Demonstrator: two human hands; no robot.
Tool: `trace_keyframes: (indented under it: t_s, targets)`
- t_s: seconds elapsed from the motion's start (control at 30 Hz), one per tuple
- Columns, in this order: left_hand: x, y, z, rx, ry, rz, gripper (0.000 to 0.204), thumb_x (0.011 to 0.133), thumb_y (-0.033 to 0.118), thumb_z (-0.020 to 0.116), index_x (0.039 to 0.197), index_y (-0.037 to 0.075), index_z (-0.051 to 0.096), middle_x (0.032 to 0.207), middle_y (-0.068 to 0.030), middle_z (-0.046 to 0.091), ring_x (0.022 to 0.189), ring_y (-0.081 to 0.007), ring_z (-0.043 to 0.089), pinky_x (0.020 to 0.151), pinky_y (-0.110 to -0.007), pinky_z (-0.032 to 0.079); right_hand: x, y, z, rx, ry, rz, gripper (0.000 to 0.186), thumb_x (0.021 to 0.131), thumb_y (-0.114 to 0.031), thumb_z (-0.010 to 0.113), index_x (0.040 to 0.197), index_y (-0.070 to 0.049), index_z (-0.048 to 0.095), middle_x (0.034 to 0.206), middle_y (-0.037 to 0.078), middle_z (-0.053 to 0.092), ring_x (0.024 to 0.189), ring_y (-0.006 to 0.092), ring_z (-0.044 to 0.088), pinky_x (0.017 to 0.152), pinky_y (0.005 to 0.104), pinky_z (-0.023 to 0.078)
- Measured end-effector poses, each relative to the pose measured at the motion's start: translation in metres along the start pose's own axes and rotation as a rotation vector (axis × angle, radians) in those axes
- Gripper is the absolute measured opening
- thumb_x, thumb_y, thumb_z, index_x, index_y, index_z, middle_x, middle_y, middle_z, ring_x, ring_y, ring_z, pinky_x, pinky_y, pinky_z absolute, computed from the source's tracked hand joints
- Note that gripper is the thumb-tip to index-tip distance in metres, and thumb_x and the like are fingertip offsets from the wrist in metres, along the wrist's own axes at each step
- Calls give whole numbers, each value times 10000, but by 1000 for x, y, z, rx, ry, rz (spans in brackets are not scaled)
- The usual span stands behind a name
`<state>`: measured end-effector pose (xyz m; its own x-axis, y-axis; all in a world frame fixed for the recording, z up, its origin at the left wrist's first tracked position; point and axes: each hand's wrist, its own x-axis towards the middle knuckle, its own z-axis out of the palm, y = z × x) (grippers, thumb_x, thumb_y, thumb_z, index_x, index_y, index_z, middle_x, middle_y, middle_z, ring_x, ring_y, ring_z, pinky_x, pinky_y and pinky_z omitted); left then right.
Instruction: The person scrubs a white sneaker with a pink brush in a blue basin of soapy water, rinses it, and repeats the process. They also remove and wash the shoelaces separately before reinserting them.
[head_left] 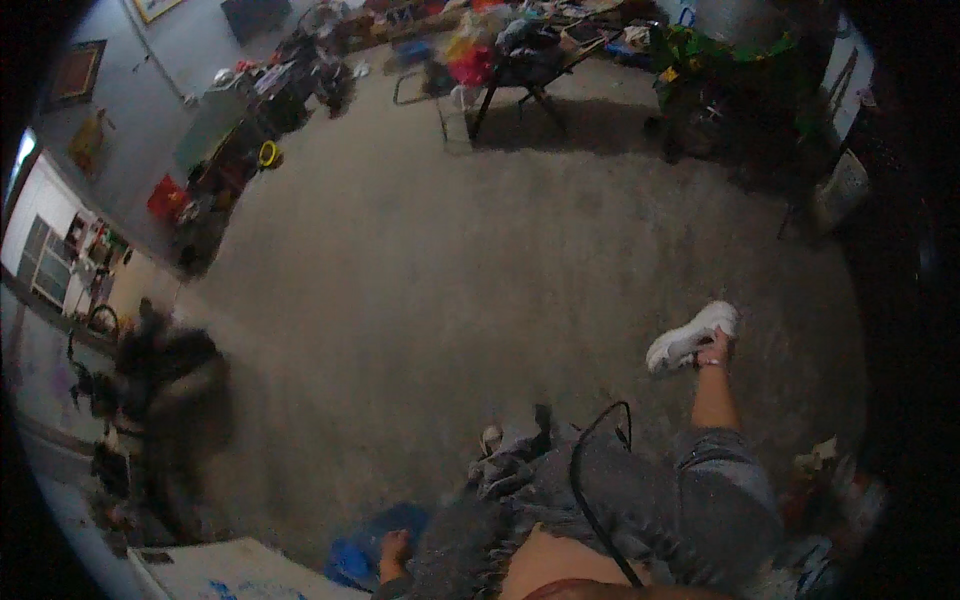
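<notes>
Watching the left hand [395, 548], I see its fingers at the blue bag [358, 552], apparently touching; how far they are open, or whether they grip it, I cannot tell. The bag lies mostly left of the fingers, with a white panel [235, 572] farther left. I find no right hand in view. I'd gather a firm fold before pulling, keeping it off the panel's edge.

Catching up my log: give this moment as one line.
left hand: by blue item, grip unclear | right hand: not visible | white shoe: right of centre, over floor
</notes>
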<state>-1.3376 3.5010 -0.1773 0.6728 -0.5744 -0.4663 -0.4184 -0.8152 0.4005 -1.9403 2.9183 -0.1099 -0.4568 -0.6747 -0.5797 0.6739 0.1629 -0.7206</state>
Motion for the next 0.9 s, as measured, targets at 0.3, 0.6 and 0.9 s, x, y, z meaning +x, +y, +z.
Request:
trace_keyframes:
  t_s: [0.3, 0.6, 0.9]
  targets:
    - [171, 251, -167, -266, -25, 20, 340, 780, 269, 458, 989, 4, 503, 820, -150, 567, 721, -229, 551, 654, -325, 419, -107, 8, 101, -62, 308, -117, 512, 762, -254, 496, 1177, -16, 314, 1229, 144, 305, 1071, 320, 354, 874, 463, 292]
    - [329, 237, -224, -406, -92, -417, 313, 788, 242, 465, 1011, 23, 459, 824, -127, 558, 618, -223, 539, 582, -344, 438, -55, 118, 297, 20, 169, -141, 475, 760, -205, 492, 1171, -34, 325, 1164, 130, 354, 1028, 299, 385, 850, 444, 316]
    - [387, 168, -293, -545, -85, -757, 359, 782, 264, 450, 1047, 22, 446, 907, -115, 548, 671, -221, 528, 616, -359, 436, -68, 217, 508, 103, -102, 53, 459, 772, -219, 497, 1163, -35, 342, 1146, 115, 392, 1026, 300, 404, 844, 455, 343]
